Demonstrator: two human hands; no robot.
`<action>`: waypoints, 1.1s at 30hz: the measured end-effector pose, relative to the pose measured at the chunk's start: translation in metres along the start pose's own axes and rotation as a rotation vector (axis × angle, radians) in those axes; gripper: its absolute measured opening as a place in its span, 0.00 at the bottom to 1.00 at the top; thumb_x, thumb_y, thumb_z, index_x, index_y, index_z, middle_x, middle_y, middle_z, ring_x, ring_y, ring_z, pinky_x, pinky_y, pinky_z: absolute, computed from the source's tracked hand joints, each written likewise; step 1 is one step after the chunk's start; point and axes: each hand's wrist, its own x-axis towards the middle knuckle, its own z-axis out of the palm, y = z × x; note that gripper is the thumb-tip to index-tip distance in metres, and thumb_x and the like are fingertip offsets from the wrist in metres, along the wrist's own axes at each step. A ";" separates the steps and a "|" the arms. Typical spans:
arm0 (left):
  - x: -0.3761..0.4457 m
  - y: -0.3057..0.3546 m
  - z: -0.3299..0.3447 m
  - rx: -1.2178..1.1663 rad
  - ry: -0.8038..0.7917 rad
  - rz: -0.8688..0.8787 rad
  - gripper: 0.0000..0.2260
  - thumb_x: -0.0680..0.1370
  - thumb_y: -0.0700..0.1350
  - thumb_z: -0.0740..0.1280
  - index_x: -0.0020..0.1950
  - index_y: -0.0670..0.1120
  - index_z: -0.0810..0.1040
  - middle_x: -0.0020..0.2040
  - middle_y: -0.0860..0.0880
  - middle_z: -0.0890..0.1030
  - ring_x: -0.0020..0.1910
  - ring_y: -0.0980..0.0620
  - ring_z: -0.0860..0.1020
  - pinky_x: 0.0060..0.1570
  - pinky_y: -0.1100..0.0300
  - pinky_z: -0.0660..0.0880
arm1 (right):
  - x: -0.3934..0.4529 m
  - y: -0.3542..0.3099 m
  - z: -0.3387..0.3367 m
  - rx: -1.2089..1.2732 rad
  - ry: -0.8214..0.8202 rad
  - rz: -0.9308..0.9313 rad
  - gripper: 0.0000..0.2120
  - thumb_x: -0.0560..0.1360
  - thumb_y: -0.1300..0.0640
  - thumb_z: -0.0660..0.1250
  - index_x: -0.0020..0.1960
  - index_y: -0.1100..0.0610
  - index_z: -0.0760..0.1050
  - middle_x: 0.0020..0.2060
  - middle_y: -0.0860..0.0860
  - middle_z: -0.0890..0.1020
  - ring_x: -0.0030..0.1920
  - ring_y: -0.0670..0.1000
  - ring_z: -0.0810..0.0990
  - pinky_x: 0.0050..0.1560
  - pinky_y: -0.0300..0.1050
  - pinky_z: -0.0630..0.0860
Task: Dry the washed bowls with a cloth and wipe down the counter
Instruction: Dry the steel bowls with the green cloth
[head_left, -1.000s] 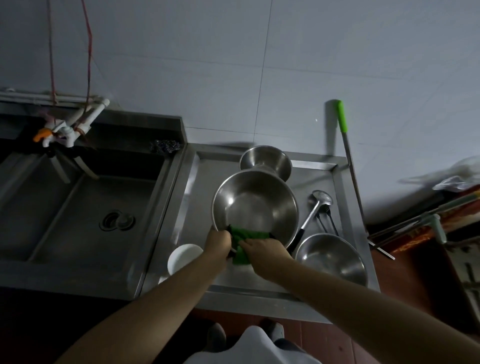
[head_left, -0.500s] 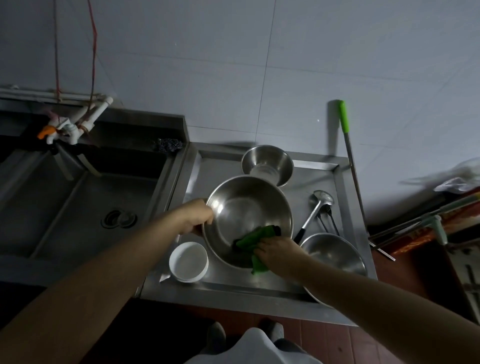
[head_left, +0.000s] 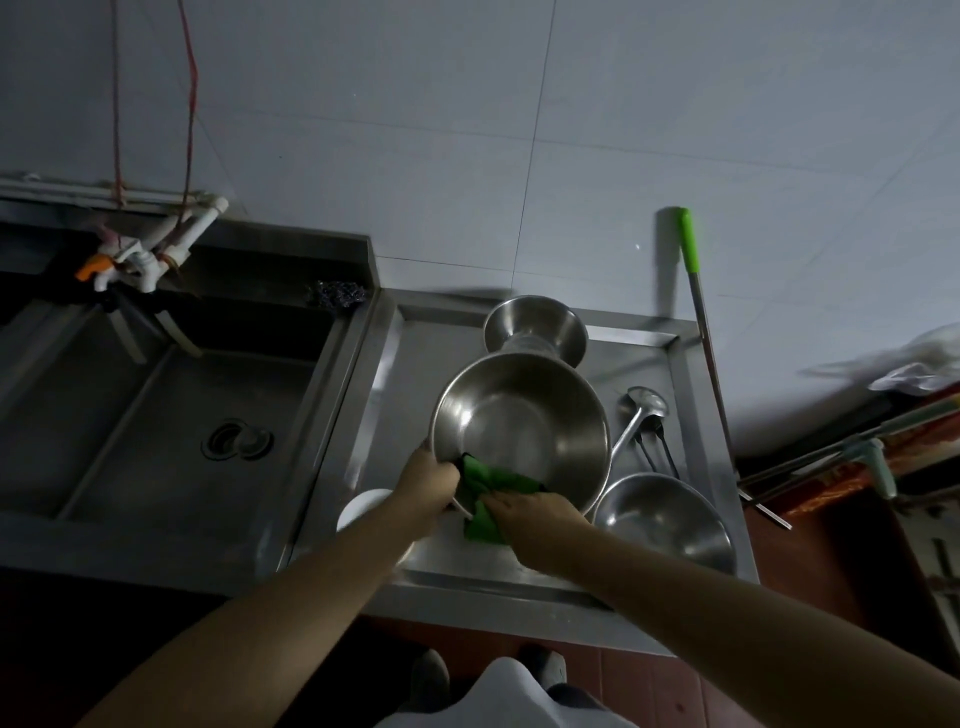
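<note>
dim, bluish | wide-angle edge bending | soft focus | deep shadows below counter

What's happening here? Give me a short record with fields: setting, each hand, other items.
setting: steel counter beside a sink
left hand: grips the near rim of the large steel bowl, tilted up
right hand: holds the green cloth over that rim
other items: two more steel bowls, ladle, white bowl

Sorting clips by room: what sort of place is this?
Probably a kitchen's washing-up area: a steel sink with a tap, a steel counter holding bowls, and a ladle.
</note>
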 end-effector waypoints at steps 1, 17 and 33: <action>-0.001 0.010 -0.011 0.130 -0.044 0.054 0.17 0.77 0.31 0.62 0.62 0.47 0.77 0.49 0.39 0.81 0.47 0.40 0.82 0.45 0.45 0.83 | -0.004 0.005 0.002 -0.013 0.017 -0.040 0.27 0.79 0.60 0.65 0.76 0.54 0.63 0.70 0.52 0.74 0.63 0.56 0.78 0.58 0.52 0.78; -0.014 -0.011 0.011 -0.327 -0.165 -0.002 0.18 0.76 0.31 0.65 0.64 0.45 0.77 0.50 0.37 0.84 0.46 0.41 0.83 0.47 0.46 0.80 | -0.009 0.020 -0.014 -0.220 0.067 0.057 0.12 0.79 0.58 0.60 0.60 0.56 0.77 0.55 0.53 0.83 0.54 0.58 0.81 0.51 0.49 0.76; -0.020 0.077 -0.057 0.755 -0.292 0.117 0.12 0.73 0.28 0.64 0.44 0.46 0.77 0.35 0.45 0.80 0.30 0.49 0.80 0.26 0.60 0.76 | -0.021 0.039 0.016 -0.330 -0.017 -0.196 0.23 0.70 0.58 0.75 0.64 0.54 0.78 0.60 0.52 0.82 0.63 0.55 0.80 0.67 0.54 0.74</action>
